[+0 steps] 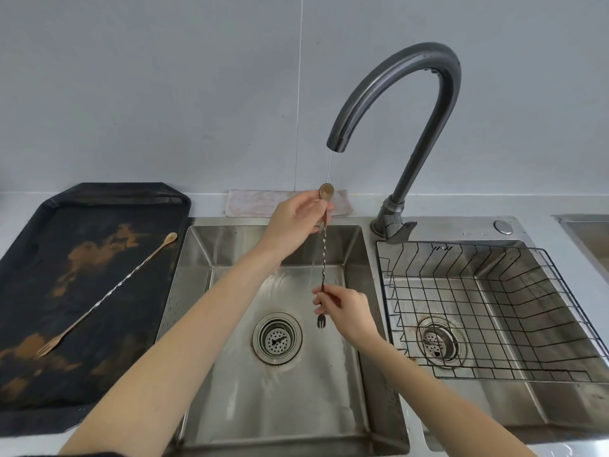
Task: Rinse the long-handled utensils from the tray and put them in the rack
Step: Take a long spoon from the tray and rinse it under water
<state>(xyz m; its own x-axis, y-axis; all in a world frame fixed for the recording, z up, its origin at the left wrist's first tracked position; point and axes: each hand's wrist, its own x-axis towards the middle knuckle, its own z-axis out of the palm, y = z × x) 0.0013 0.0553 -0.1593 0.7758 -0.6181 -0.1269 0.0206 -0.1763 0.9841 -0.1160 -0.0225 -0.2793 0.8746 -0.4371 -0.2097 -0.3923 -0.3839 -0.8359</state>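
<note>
A long twisted bar spoon (324, 245) stands almost upright over the left sink basin (230, 407), with its spoon bowl at the top and its small fork end at the bottom. The left hand (293, 222) pinches it just under the bowl, and the right hand (346, 311) grips the lower shaft just above the fork. A thin stream of water falls from the curved faucet (412, 77) along the shaft. The drain strainer (277, 338) lies below, a little to the left. A second utensil (105, 296) of the same kind lies diagonally on the dark tray (39, 374), which rests on the desk left of the sink. The black wire rack (543, 324) sits in the right basin and holds nothing. A folded cloth (250, 202) lies behind the sink, partly hidden by the left hand.
</note>
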